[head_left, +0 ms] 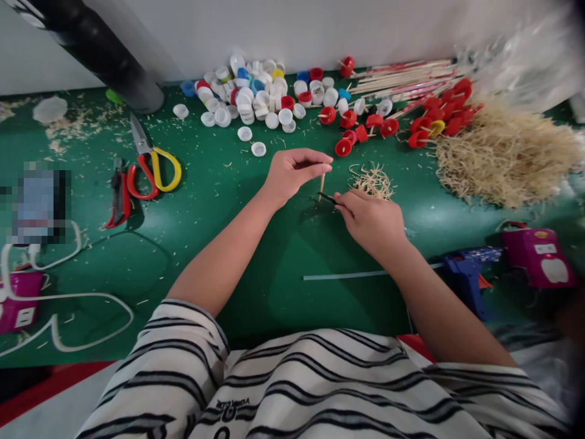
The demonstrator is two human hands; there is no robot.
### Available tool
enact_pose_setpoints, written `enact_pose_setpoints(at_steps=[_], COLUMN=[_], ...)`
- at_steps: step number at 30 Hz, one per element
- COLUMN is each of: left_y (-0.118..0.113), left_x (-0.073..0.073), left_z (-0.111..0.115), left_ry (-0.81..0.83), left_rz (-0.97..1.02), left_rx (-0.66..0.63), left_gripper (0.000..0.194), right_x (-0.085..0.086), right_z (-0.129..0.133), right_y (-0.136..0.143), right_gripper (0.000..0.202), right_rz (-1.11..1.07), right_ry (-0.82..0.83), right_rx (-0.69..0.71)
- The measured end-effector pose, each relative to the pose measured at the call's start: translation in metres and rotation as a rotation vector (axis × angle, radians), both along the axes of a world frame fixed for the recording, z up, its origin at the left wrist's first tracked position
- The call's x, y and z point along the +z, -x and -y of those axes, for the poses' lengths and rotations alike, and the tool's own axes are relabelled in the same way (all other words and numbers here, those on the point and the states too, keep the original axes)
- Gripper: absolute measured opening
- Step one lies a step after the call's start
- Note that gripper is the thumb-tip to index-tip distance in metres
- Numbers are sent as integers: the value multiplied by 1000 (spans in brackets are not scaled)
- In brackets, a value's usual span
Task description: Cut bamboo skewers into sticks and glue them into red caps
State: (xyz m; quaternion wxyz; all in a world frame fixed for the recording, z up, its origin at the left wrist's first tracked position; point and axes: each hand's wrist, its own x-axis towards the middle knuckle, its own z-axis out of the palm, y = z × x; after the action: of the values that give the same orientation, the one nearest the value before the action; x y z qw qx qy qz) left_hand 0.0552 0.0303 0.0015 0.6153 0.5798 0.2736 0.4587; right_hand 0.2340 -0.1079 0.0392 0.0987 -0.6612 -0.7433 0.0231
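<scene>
Between the thumb and fingertips of my left hand [295, 171], a short thin wooden stick [322, 183] is held nearly upright by its top end. My right hand [372, 216] is closed around a small dark, narrow tool [328, 198] whose tip meets the lower part of the stick. Most of that tool is hidden in the fingers, so its kind does not show. Just beyond my right hand lies a small heap of pale wood-like strands [373, 180]. Red bottle caps with sticks in them [343, 147] lie past my left fingertips.
Many loose bottle caps [260, 97] lie along the wall, with wooden sticks [402, 79] at their right. A big strand pile [507, 158] sits at the right, near a blue glue gun [470, 274]. Scissors [153, 164], red-handled cutters [119, 195] and a white cable [91, 297] lie left.
</scene>
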Motion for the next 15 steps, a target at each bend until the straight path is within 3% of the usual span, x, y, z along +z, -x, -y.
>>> enact_pose_setpoints(at_steps=[8, 15], left_y=[3, 3], left_x=[-1, 1], left_z=[-1, 0], left_ry=[25, 33], left_rz=[6, -12], left_rx=[-42, -67], left_gripper=[20, 23], right_x=[-1, -2], right_z=[4, 0], right_y=[-3, -5], right_gripper=[29, 34], right_rz=[-13, -133], right_ry=[9, -130], right_rx=[31, -1])
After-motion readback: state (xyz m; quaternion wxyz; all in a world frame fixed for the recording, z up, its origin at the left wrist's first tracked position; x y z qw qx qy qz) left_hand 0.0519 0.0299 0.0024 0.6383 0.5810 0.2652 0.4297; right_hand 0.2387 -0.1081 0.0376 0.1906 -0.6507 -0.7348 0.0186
